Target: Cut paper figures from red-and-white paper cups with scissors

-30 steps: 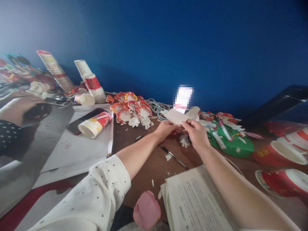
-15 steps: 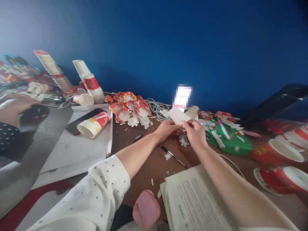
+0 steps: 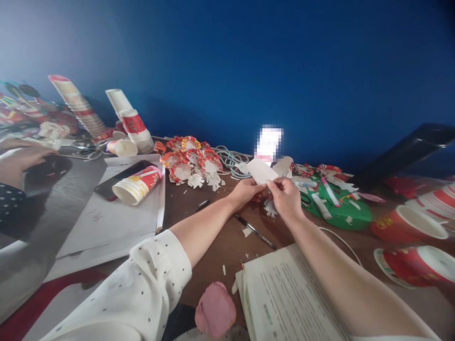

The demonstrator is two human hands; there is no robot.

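Both my hands meet over the brown table, gripping a piece of white paper (image 3: 262, 171) by its lower edge. My left hand (image 3: 246, 193) pinches the paper from the left, its fingertips partly hidden behind it. From the right, my right hand (image 3: 285, 195) presses thumb and fingers together on the paper's lower right corner. Another pale piece (image 3: 283, 166) shows just behind; I cannot tell whether it is joined to the first. Beneath the hands lies a frilled paper cutout (image 3: 270, 208), with a capped pen (image 3: 255, 231) closer to me.
A heap of cut red-and-white paper pieces (image 3: 194, 161) lies left of my hands. Paper cups (image 3: 137, 184), a phone (image 3: 106, 184) and stacked cups (image 3: 133, 123) stand further left, near another person's hand (image 3: 26, 154). On the right are a green sheet (image 3: 343, 213), more cups (image 3: 412, 222) and printed pages (image 3: 280, 293).
The whole view has shifted slightly to the left. My right thumb and fingers sit a little differently on the paper, and the other person's hand at far left has moved slightly.
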